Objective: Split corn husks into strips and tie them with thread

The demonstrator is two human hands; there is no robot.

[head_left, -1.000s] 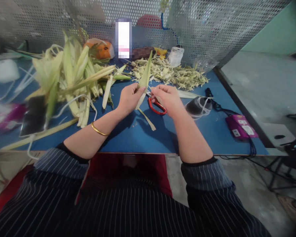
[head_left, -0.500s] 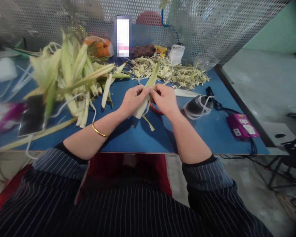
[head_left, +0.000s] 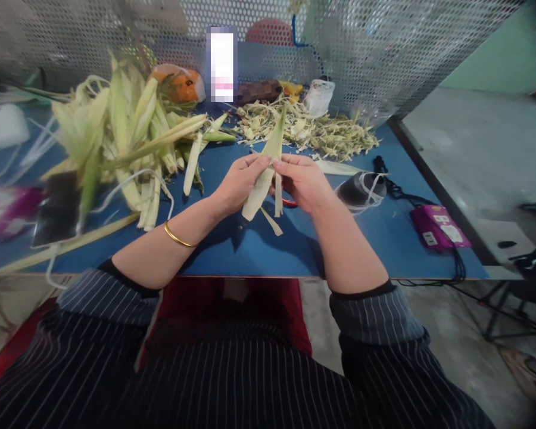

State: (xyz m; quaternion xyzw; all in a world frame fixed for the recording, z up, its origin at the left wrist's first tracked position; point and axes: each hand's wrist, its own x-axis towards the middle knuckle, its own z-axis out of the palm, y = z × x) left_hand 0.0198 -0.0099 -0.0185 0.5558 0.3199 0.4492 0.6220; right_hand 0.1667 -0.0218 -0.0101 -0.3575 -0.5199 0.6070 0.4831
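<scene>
Both my hands meet over the middle of the blue table (head_left: 250,250). My left hand (head_left: 239,182) pinches a pale green corn husk leaf (head_left: 268,161), which points up and away from me. My right hand (head_left: 301,182) is closed on a narrow strip (head_left: 278,199) that hangs split off from the leaf's right side. Red-handled scissors (head_left: 288,202) lie on the table under my right hand, mostly hidden. A loose husk strip (head_left: 271,221) lies on the table just below the hands.
A heap of whole husk leaves (head_left: 129,131) fills the left of the table, with a phone (head_left: 58,208) and white cable beside it. Shredded husk scraps (head_left: 312,131) lie at the back. A roll of white string (head_left: 360,189) and a pink charger (head_left: 440,226) sit right. Perforated metal screen behind.
My right hand came in from the scissors to the leaf, took its right edge and has pulled a narrow strip partly free. The leaf's lower end now hangs in two pieces.
</scene>
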